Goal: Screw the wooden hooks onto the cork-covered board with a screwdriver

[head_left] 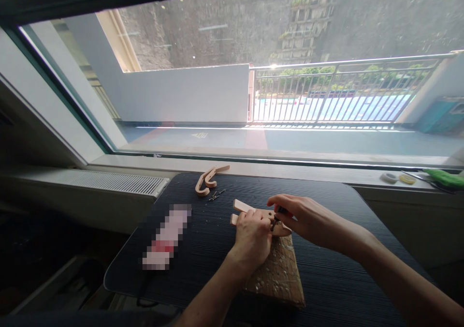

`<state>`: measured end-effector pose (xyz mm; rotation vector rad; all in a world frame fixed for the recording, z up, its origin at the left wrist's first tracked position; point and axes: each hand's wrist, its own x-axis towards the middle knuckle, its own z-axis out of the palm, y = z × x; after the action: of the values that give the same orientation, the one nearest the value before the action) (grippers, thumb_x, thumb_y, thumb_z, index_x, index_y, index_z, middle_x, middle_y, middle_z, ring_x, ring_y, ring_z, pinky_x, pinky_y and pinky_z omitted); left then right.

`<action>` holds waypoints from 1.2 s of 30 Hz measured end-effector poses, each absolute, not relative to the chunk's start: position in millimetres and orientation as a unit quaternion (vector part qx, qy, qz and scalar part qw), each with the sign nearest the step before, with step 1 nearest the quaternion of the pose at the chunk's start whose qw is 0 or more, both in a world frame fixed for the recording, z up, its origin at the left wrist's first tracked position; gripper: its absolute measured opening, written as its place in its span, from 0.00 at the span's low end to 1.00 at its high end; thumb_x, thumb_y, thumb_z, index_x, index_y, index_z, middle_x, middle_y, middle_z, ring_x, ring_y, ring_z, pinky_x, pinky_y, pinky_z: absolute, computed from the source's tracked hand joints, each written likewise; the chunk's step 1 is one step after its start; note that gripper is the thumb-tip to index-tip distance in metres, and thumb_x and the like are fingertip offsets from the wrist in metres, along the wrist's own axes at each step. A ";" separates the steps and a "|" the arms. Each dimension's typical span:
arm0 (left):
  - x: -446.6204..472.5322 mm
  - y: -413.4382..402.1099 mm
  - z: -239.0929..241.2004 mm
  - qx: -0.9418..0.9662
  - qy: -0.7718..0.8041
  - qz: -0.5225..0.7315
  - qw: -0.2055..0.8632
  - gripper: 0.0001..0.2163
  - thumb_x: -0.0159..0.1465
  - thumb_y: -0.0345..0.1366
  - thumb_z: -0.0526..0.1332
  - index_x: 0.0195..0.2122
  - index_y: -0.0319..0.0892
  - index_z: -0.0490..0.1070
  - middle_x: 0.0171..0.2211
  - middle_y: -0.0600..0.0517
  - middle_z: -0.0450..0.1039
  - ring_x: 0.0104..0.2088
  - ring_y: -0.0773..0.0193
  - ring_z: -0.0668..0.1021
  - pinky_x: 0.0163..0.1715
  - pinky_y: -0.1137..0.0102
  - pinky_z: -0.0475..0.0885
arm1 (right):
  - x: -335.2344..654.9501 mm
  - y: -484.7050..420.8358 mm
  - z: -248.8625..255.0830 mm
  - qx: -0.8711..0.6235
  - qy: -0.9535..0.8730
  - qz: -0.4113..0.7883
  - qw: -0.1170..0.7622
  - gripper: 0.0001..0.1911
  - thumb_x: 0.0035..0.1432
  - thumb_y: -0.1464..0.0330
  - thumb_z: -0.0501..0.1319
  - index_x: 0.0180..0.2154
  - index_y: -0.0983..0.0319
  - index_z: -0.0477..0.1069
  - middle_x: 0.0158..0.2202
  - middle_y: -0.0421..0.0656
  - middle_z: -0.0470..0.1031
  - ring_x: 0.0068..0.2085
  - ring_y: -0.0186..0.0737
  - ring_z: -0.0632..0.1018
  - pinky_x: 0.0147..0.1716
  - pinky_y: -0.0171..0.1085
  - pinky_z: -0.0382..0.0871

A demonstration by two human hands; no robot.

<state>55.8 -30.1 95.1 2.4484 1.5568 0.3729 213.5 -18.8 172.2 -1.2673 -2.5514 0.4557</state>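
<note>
My left hand (253, 232) is closed over a pale wooden piece (241, 206) with two prongs sticking out to the left. It presses the piece down on a worn, glossy brown block (277, 271). My right hand (308, 215) grips a small tool (282, 212) with a red and black handle. The tool's dark metal end points down at the wood beside my left fingers; the contact itself is hidden. Farther back on the dark table (203, 249) lie curved wooden hooks (207, 181). Several small screws (216, 195) are scattered in front of them.
A blurred-out pinkish item (166, 237) lies at the table's left side. Along the window sill (326, 174) at right are a white roll (389, 177), a yellow tape roll (407, 179) and something green (444, 178). A radiator (130, 184) stands at left, below the large window.
</note>
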 end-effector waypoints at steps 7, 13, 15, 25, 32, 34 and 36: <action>55.8 -29.9 91.2 0.836 0.521 0.137 0.104 0.04 0.59 0.33 0.57 0.34 0.42 0.70 0.40 0.48 0.71 0.44 0.56 0.69 0.44 0.63 0.61 | 210.0 -15.4 168.5 -0.464 -0.871 0.118 0.109 0.13 0.61 0.68 0.51 0.46 0.61 0.69 0.36 0.45 0.78 0.33 0.40 0.76 0.30 0.35 0.63; 55.6 -29.6 90.1 0.834 0.525 0.134 0.099 0.04 0.59 0.34 0.57 0.34 0.42 0.70 0.40 0.48 0.71 0.44 0.56 0.69 0.43 0.63 0.61 | 213.5 -20.7 173.9 -0.448 -0.872 0.150 0.129 0.18 0.57 0.70 0.53 0.50 0.61 0.67 0.41 0.46 0.76 0.36 0.38 0.76 0.34 0.34 0.65; 55.5 -29.4 90.6 0.836 0.525 0.129 0.098 0.04 0.60 0.34 0.57 0.34 0.43 0.70 0.41 0.49 0.71 0.44 0.55 0.69 0.43 0.62 0.61 | 215.0 -22.0 174.8 -0.441 -0.873 0.159 0.136 0.17 0.57 0.71 0.52 0.48 0.61 0.69 0.42 0.46 0.76 0.37 0.38 0.76 0.34 0.34 0.65; 57.9 -30.2 96.0 0.836 0.527 0.107 0.109 0.04 0.59 0.33 0.58 0.34 0.43 0.70 0.41 0.49 0.70 0.45 0.56 0.69 0.44 0.62 0.61 | 211.5 -17.9 167.4 -0.454 -0.870 0.143 0.130 0.14 0.61 0.70 0.50 0.46 0.61 0.68 0.39 0.46 0.77 0.33 0.38 0.75 0.31 0.34 0.62; 58.1 -28.9 93.5 0.838 0.525 0.111 0.102 0.04 0.59 0.33 0.58 0.35 0.43 0.69 0.40 0.49 0.70 0.45 0.56 0.69 0.44 0.63 0.61 | 212.7 -20.3 175.5 -0.453 -0.875 0.134 0.108 0.15 0.61 0.68 0.52 0.49 0.60 0.66 0.39 0.45 0.76 0.34 0.39 0.75 0.31 0.34 0.62; 58.0 -28.8 93.6 0.838 0.525 0.112 0.098 0.04 0.59 0.34 0.58 0.34 0.43 0.70 0.40 0.49 0.70 0.44 0.56 0.69 0.43 0.63 0.61 | 215.3 -22.2 178.2 -0.443 -0.877 0.143 0.119 0.15 0.60 0.69 0.52 0.48 0.61 0.67 0.40 0.45 0.75 0.36 0.38 0.75 0.33 0.34 0.63; 58.1 -28.9 94.4 0.837 0.528 0.107 0.097 0.04 0.60 0.35 0.57 0.33 0.43 0.70 0.40 0.49 0.70 0.44 0.56 0.69 0.43 0.63 0.61 | 217.3 -23.1 178.7 -0.440 -0.877 0.148 0.126 0.14 0.60 0.69 0.52 0.47 0.61 0.68 0.41 0.45 0.75 0.37 0.39 0.75 0.35 0.34 0.64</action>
<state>58.1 -28.9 94.4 2.4784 1.5650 0.3170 217.3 -23.1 178.7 -1.2810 -2.5541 0.4321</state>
